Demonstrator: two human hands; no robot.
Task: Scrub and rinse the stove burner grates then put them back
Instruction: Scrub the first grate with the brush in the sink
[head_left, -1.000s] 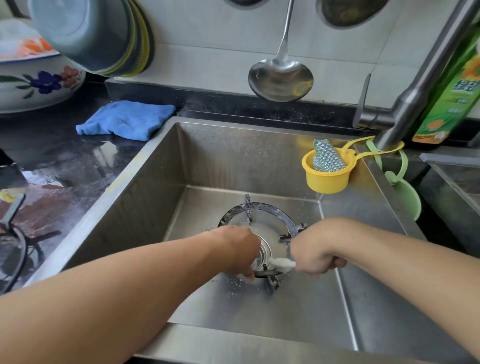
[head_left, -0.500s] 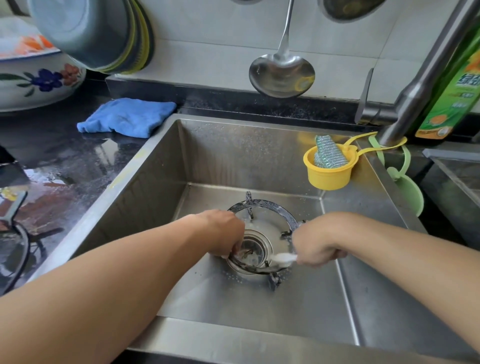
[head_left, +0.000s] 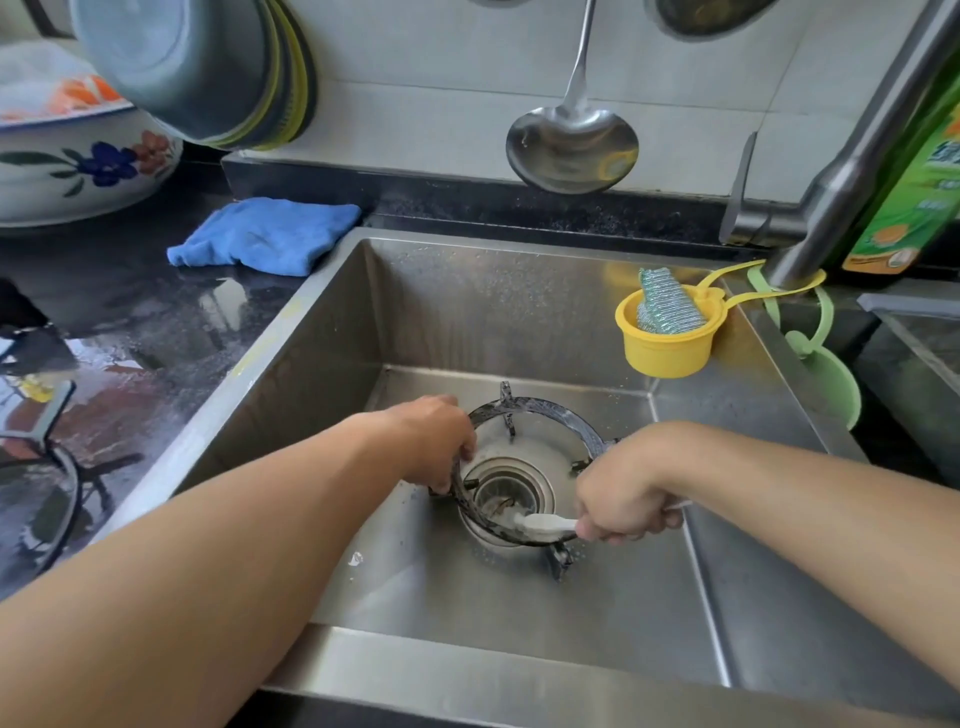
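Round metal grate (head_left: 540, 415), steel sink (head_left: 519, 322), white brush (head_left: 545, 522)

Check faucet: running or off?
Off, it seems: no stream shows below the faucet or landing in the sink; its spout end is out of frame.

You are working in soft, even daylight; the scene is reading bright without harsh shadows. Pale glare is spreading across the wet black countertop (head_left: 130, 332) on your left, and the hanging ladle (head_left: 571, 143) is mirroring bright patches. The sink (head_left: 519, 312) walls are giving off a dull sheen. The wide lens is bending the faucet (head_left: 841, 171) and the stacked bowls (head_left: 208, 67) near the edges, and your forearms are looking slightly soft close to the camera.
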